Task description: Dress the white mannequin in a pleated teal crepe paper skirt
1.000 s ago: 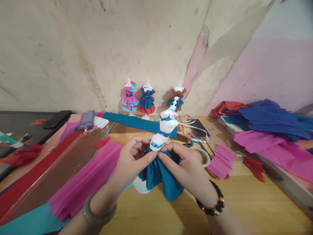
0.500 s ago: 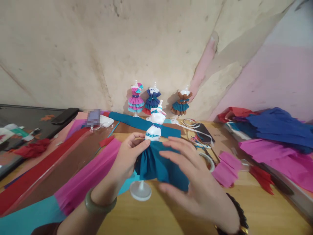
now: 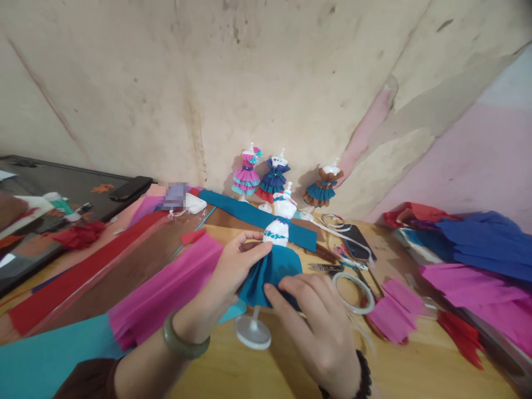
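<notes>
A small white mannequin stands upright on a round white base, with blue-teal trim around its chest, waist and hips. Teal crepe paper hangs around its lower part like a skirt, gathered in folds on the left. My left hand pinches the paper's top edge against the mannequin's hip, thumb in front and fingers partly behind. Lower on the skirt, my right hand has its fingers curled onto the paper's front; its thumb is hidden.
Three dressed mini mannequins, one in a pink dress, stand by the wall. A tape roll, small snips and a phone lie to the right. Crepe paper, including a pink strip and a blue pile, covers both sides.
My right hand has come in from the right and closed its spread fingers onto the skirt paper, which now wraps nearer the mannequin. My left hand keeps its pinch. The view has shifted.
</notes>
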A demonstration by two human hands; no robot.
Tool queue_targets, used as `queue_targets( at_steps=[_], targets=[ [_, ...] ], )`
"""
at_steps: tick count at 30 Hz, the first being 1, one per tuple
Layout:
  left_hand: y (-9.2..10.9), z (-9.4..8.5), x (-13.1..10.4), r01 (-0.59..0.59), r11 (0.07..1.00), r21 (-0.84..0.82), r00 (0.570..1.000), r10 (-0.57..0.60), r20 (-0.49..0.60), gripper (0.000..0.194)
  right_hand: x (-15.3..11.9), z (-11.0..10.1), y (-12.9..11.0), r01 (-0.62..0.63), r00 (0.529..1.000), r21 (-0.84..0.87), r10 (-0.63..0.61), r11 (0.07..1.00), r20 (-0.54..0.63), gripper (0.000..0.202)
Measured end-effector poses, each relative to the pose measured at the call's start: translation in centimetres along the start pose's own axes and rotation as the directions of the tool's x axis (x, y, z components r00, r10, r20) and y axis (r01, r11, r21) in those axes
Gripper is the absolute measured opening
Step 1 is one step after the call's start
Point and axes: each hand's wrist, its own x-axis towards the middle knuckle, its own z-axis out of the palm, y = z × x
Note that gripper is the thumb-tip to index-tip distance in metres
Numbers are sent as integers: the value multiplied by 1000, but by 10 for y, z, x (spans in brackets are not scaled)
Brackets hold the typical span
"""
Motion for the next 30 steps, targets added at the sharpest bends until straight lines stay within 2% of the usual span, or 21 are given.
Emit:
queue_targets(
  at_steps=[4,9,11,14,15,17,19,20,22,25,28,30],
  targets=[
    [0,-1,1,13,999,35,1000,-12,-26,31,-1,8,-8,28,999,29,-29,999,36,23],
    [3,-2,1,22,1000,-18,1000,-22,10,32,-2,16,-9,10,999,9,-10,1000,51,23],
    [4,-4,2,22,999,-38,999,-21,25,33,0,14,-8,-5,995,37,1,999,100,20],
    [7,-6,3,15,1000,-21,998,-13,66,34,2,6,-6,-81,984,204,46,976,172,11],
    [8,-7,3,8,1000,-6,997,-7,82,35,3,3,-3,-123,984,273,81,954,161,12],
    [10,-7,2,-11,1000,20,994,9,110,35,2,-3,5,-241,971,350,227,905,81,11],
    [11,-7,1,-25,999,25,989,21,143,35,-2,-3,18,-408,900,356,437,841,0,8],
    [12,-6,-1,-31,999,27,986,26,164,35,-4,-2,26,-511,837,327,546,795,-21,7],
    [11,-4,-3,-47,998,28,979,41,198,34,-8,3,39,-653,739,342,667,676,91,28],
    [9,-2,-5,-80,997,24,971,72,228,32,-11,9,50,-733,666,439,680,520,307,42],
    [8,-2,-4,-132,991,21,963,123,241,27,-9,8,48,-790,597,430,708,438,377,32],
    [7,-2,-2,-172,985,19,955,162,247,23,-7,5,44,-799,584,432,713,419,389,28]
  ],
)
